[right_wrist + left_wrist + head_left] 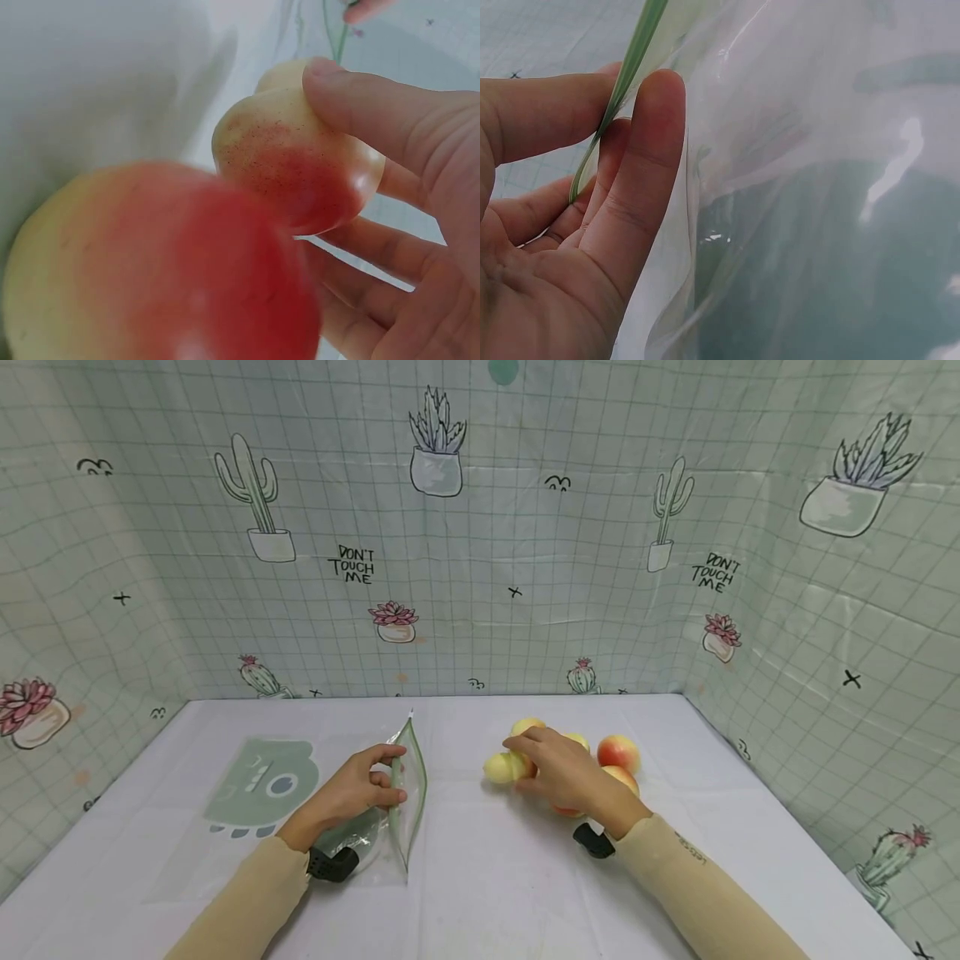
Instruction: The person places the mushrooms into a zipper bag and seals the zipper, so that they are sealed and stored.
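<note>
Zip-top bag (262, 781), clear with green print: lay on the white table (480, 885), mouth parted, rim pinched by the left hand (363, 789). Red-and-yellow fruit (292, 169), possibly a peach, partly hidden: sat right of the bag among similar fruits (618, 753), gripped by the right hand's (558, 768) thumb and fingers. Apparent step: picking up; next move seemingly called for a steady lift.

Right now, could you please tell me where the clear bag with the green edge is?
In the head view, the clear bag is left of centre on the white table, its green edge held in the left hand.
</note>
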A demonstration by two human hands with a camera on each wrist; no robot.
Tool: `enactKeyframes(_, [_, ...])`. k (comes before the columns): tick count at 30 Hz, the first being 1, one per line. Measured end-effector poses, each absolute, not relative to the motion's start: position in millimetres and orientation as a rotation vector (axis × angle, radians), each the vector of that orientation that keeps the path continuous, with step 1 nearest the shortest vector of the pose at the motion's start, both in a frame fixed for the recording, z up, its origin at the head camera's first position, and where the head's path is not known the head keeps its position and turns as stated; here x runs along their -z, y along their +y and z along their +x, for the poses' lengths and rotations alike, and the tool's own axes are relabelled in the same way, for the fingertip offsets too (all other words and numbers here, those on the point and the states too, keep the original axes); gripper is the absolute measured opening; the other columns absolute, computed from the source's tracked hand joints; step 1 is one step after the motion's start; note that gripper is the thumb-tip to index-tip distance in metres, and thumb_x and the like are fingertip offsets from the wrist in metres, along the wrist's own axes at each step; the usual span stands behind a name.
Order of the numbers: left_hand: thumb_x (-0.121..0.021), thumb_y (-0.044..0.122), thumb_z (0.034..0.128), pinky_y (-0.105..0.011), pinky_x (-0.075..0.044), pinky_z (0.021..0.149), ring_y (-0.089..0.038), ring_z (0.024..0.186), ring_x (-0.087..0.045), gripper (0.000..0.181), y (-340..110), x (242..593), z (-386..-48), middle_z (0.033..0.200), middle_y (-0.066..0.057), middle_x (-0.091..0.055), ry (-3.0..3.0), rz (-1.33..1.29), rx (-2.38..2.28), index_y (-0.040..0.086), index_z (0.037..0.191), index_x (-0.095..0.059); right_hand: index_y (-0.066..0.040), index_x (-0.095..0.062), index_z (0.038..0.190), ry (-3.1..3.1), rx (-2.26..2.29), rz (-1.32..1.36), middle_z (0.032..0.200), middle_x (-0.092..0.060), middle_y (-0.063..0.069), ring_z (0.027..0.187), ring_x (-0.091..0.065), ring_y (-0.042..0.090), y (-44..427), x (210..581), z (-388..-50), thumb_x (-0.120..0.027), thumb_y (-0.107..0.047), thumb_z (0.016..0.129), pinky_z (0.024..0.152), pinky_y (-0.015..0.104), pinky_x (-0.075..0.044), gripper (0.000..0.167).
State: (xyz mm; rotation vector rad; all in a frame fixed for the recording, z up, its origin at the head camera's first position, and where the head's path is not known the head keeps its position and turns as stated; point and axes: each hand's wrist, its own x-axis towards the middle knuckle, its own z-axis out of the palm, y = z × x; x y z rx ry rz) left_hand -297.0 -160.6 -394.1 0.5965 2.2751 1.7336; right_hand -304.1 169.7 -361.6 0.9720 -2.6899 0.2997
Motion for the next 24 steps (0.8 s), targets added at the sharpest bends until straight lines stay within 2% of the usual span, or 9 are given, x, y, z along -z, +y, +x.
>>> enactKeyframes(2, [-0.069, -0.005, 0.0818, -0.032, -0.053, 0.064, -0.013, 0.063, -0.052, 0.072, -160.3, 393.1, -297.2, 0.098, -0.017, -0.047, 2.277, 0.595, -1.734, -0.009, 0.142, -0.031, -0.014, -0.059, 0.127, -2.691, -0.311, 0.982, 0.116, -0.057, 0.001, 0.1, -0.056, 0.017, 165.9, 359.9, -303.6, -0.08, -0.028, 0.077, 0.077, 0.035, -0.048, 0.056])
enactKeyframes(5, [-0.069, -0.005, 0.082, -0.033, -0.052, 0.065, -0.014, 0.063, -0.053, 0.072, -160.2, 391.6, -297.7, 0.091, -0.014, -0.05, 2.277, 0.6, -1.732, -0.009, 0.142, -0.03, -0.013, -0.059, 0.127, -2.7, -0.354, 0.998, 0.118, -0.056, 0.0, 0.096, -0.057, 0.015, 159.5, 358.0, -302.4, -0.078, -0.028, 0.078, 0.076, 0.035, -0.048, 0.055])
enactKeyframes(10, [-0.069, -0.005, 0.0819, -0.034, -0.053, 0.065, -0.014, 0.064, -0.054, 0.072, -159.3, 392.1, -298.0, 0.089, -0.015, -0.051, 2.27, 0.597, -1.734, -0.009, 0.143, -0.03, -0.012, -0.058, 0.128, -2.695, -0.415, 1.019, 0.119, -0.056, 0.0, 0.097, -0.057, 0.013, 150.0, 358.2, -302.4, -0.077, -0.026, 0.08, 0.08, 0.031, -0.049, 0.054])
enactKeyframes(14, [-0.069, -0.005, 0.0814, -0.032, -0.053, 0.065, -0.013, 0.064, -0.054, 0.072, -158.7, 393.4, -297.9, 0.105, -0.021, -0.047, 2.266, 0.606, -1.745, -0.01, 0.142, -0.03, -0.011, -0.057, 0.129, -2.676, -0.441, 1.032, 0.12, -0.055, 0.003, 0.097, -0.056, 0.014, 143.3, 358.1, -303.1, -0.077, -0.025, 0.08, 0.083, 0.032, -0.048, 0.054])
enactKeyframes(24, [-0.07, -0.004, 0.0818, -0.032, -0.052, 0.064, -0.014, 0.064, -0.052, 0.071, -160.4, 393.5, -296.6, 0.11, -0.023, -0.045, 2.299, 0.579, -1.715, -0.008, 0.142, -0.032, -0.014, -0.055, 0.131, -2.664, -0.507, 1.097, 0.118, -0.051, 0.003, 0.088, -0.054, 0.01, 125.8, 359.6, -307.2, -0.076, -0.023, 0.083, 0.078, 0.026, -0.048, 0.053])
